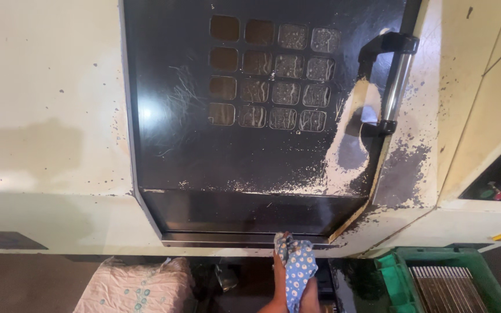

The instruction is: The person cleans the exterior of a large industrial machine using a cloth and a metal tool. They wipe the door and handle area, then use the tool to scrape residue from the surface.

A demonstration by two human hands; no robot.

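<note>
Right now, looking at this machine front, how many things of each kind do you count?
Square window panes in the dark door: 16
Door handle: 1
Cloths: 2, the blue patterned cloth being held and the pinkish cloth lower left
Green crate: 1
Total: 20

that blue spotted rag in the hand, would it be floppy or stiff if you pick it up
Probably floppy: the rag hangs in soft folds over the hand and bunches at its top against the machine's door ledge. Likely light for its size, since it looks like thin cloth. It seems unlikely to slip, roll or break.
</note>
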